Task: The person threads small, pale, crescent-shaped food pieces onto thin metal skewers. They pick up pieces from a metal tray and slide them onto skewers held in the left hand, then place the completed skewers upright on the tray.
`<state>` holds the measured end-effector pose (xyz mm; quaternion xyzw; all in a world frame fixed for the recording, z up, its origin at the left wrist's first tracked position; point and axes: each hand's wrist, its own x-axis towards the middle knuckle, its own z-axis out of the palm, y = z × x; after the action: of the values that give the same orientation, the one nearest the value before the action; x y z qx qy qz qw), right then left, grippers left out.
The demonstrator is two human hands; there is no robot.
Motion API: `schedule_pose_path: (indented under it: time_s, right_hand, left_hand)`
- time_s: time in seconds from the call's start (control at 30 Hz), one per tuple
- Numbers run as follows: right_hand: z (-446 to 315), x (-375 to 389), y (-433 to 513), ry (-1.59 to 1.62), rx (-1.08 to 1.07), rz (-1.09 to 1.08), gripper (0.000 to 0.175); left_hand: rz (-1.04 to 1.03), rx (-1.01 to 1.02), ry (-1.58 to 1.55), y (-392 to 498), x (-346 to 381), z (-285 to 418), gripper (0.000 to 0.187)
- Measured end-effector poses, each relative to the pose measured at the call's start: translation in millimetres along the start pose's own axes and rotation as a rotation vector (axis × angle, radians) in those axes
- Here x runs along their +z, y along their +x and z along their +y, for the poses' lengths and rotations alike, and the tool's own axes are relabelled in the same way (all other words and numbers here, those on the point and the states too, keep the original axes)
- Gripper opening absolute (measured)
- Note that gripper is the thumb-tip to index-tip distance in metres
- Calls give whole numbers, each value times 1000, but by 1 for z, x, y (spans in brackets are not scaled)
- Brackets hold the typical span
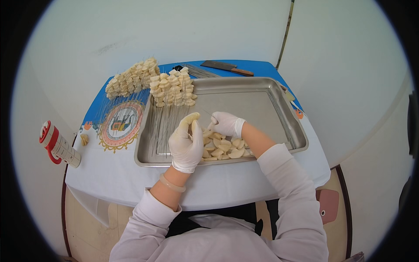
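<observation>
White gloves cover both hands, which are over a large stainless steel tray (pixel 242 98). My left hand (pixel 188 140) is raised with thumb and fingertips close together; whether a piece is between them cannot be made out. Just right of it, my right hand (pixel 227 123) pinches a thin metal skewer (pixel 206 112) that points up and left. Loose pale cut slices (pixel 226 147), of a vegetable or fruit, lie in the tray below the right hand. Skewers threaded with such slices (pixel 172 88) are stacked at the tray's left end, bare ends towards me.
More filled skewers (pixel 132 78) are piled on the tablecloth at the back left. Behind the tray lie bare skewers (pixel 201 71) and a cleaver (pixel 226 67). A red and white tumbler (pixel 60 144) stands at the left edge, near a few slices (pixel 84 140).
</observation>
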<state>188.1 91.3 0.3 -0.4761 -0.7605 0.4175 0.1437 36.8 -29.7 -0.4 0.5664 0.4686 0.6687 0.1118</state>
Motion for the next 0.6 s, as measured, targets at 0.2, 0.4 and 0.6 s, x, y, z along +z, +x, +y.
schedule_pose_path:
  time_s: [0.2,0.4,0.6]
  right_hand:
    - [-16,2,-4,-318,28,-15,21]
    - [-23,1,-15,-288,32,29,29]
    - [-30,-13,-36,-43,66,0,36]
  left_hand:
    - [-10,-3,10,0,-1,-2,19]
    - [-18,-22,-19,0,-1,3,20]
    - [-30,3,82,3,-1,2,26]
